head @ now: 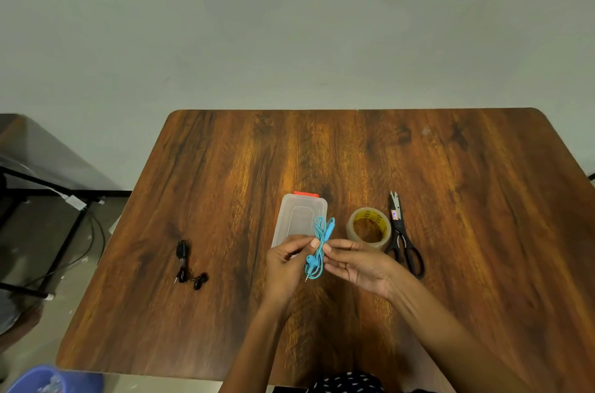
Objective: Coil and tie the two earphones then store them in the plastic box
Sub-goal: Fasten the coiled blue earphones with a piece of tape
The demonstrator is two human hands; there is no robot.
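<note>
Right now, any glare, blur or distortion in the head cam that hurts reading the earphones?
Head view: wide-angle bend bows the table edge; warm glare streaks mid-table; overall soft focus. Blue earphones, pinched between left hand and right hand, read clearly; black earphones dark, low-detail; clear plastic box low-contrast.

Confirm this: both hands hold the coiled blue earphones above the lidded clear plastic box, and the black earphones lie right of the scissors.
One detail is off. The head view shows the black earphones lying far left of the black-handled scissors, left of the clear plastic box too.
</note>
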